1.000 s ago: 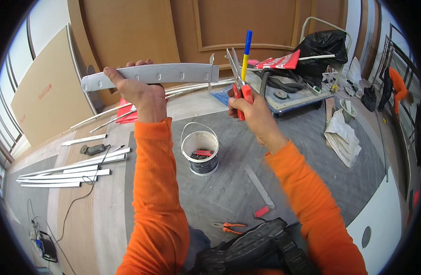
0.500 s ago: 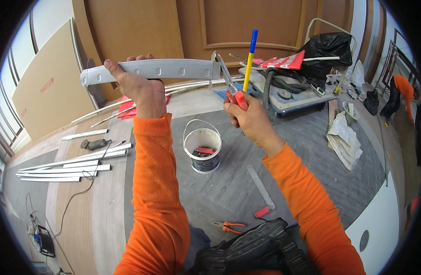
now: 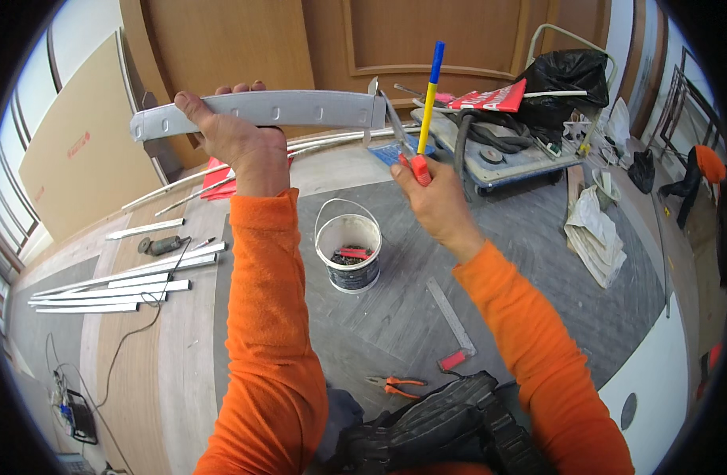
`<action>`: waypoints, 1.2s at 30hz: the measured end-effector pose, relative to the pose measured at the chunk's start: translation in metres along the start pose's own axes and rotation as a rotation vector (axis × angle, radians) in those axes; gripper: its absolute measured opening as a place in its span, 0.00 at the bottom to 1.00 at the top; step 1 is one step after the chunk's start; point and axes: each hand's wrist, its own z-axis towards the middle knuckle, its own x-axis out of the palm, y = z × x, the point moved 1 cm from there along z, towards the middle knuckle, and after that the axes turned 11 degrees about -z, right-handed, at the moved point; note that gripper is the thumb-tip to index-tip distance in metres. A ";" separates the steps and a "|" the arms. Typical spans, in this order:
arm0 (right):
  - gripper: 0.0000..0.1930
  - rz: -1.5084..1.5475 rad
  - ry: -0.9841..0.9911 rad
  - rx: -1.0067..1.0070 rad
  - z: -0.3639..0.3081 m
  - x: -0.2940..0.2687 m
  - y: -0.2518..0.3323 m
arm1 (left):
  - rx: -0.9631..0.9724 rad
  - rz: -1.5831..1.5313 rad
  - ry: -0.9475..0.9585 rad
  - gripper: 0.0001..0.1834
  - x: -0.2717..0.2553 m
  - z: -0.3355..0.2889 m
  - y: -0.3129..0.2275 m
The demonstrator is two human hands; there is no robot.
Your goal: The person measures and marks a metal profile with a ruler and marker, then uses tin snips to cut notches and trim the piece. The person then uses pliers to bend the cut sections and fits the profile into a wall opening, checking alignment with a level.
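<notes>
My left hand (image 3: 241,146) is wrapped round a short length of metal drywall profile (image 3: 292,109), raised to chest height and lying crosswise. At its right end, thin metal flaps stick up and down. My right hand (image 3: 439,198) is closed on the red handles of a pair of tin snips (image 3: 419,168), whose blades touch or nearly touch that end. A blue and yellow marker (image 3: 428,111) stands up from the same hand, seemingly held along with the snips. Below both hands a white bucket (image 3: 348,261) with scraps and a red-handled item inside stands on the floor.
Pliers (image 3: 395,385) and a metal square (image 3: 451,321) lie near me. Metal profiles (image 3: 110,297) and a corded power tool (image 3: 161,245) lie at left. A loaded trolley (image 3: 514,170) stands at back right, with a white sack (image 3: 597,241) nearby. Another person (image 3: 700,174) bends at far right.
The profile and both hands have shifted slightly left and up. The snips' handles look closer together. The person at far right has moved a little.
</notes>
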 end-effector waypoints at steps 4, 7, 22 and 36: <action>0.18 0.103 0.061 0.161 0.006 0.003 -0.005 | -0.068 0.006 -0.033 0.33 -0.012 0.019 0.003; 0.17 0.278 0.078 0.240 0.019 -0.003 -0.015 | -0.102 -0.071 0.049 0.32 -0.025 0.041 0.000; 0.23 -0.220 -0.200 -0.396 0.016 -0.010 -0.022 | -0.381 0.108 -0.274 0.22 -0.046 0.040 0.029; 0.16 -0.281 -0.246 -0.353 0.016 -0.011 -0.014 | -0.421 0.138 -0.257 0.25 -0.038 0.024 0.038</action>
